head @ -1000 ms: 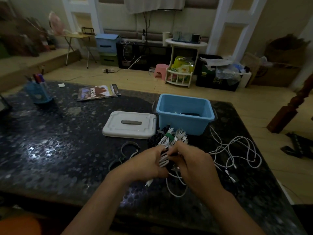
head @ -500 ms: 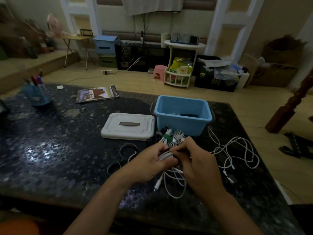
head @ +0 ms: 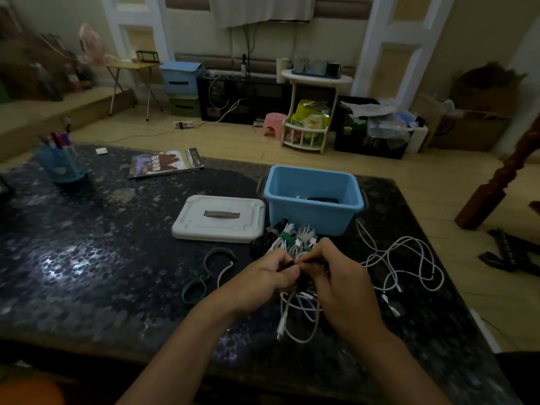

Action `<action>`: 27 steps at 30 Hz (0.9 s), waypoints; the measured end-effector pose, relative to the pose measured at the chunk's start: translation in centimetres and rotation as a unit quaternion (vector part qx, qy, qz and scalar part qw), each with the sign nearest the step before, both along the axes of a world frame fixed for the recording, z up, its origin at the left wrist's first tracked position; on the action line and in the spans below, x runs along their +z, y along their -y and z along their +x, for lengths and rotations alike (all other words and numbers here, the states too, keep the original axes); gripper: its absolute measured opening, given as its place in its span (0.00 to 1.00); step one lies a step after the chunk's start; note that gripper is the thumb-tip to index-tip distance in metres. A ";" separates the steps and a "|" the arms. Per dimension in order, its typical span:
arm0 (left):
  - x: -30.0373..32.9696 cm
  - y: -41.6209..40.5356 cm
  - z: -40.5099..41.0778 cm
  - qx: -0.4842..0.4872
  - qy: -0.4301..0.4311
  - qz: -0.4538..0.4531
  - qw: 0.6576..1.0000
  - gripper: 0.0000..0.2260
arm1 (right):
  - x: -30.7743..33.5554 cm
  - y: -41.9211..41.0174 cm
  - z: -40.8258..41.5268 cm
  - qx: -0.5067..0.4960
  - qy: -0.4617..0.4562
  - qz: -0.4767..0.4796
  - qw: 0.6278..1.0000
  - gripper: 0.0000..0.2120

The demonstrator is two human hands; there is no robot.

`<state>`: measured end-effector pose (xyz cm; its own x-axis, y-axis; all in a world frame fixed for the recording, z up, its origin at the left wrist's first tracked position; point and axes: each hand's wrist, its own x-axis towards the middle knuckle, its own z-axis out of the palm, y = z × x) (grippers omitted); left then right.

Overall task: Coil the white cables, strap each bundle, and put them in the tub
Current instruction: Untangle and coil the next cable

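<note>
1. White cable coil (head: 298, 311) gripped over the dark surface (head: 87, 258) by left hand (head: 263, 279) and right hand (head: 336, 276), fingertips pinching a dark strap (head: 292, 263).
2. Blue tub (head: 314, 206) just beyond; strapped bundles (head: 289, 238) against its front; loose cable (head: 403, 264) to the right.

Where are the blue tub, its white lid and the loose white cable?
Blue tub (head: 314, 219): head view, front wall.
White lid (head: 219, 226): head view, top surface near the handle.
Loose white cable (head: 409, 258): head view, tangled loops right of the hands.
</note>
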<state>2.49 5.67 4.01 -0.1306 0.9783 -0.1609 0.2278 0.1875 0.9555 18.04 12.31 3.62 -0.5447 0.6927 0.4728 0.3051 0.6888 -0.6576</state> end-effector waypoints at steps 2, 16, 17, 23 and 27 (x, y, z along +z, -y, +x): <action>0.2 0.1 -0.1 0.003 0.006 -0.004 1.000 0.05 | 0.0 0.0 0.0 0.001 -0.001 0.000 1.000 0.07; 0.8 0.5 1.5 -0.089 -0.414 0.012 0.906 0.11 | -1.1 0.2 -0.2 0.026 -0.037 0.019 0.999 0.11; 0.8 0.5 1.5 -0.098 -0.405 0.009 0.909 0.10 | -1.3 0.2 -0.2 0.025 -0.035 0.018 0.999 0.13; 1.5 0.8 1.8 -0.075 -0.273 -0.019 0.959 0.15 | -1.5 0.2 -0.5 -0.003 -0.040 0.043 0.998 0.09; 1.4 1.2 1.4 -0.060 -0.189 -0.012 0.980 0.18 | -1.2 0.4 -0.6 -0.023 -0.063 0.024 0.997 0.05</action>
<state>3.84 4.44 5.40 -0.0702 0.9867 -0.1466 0.5864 0.1597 0.7941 17.39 11.87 2.44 -0.4465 0.6910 0.5685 0.2541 0.7071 -0.6599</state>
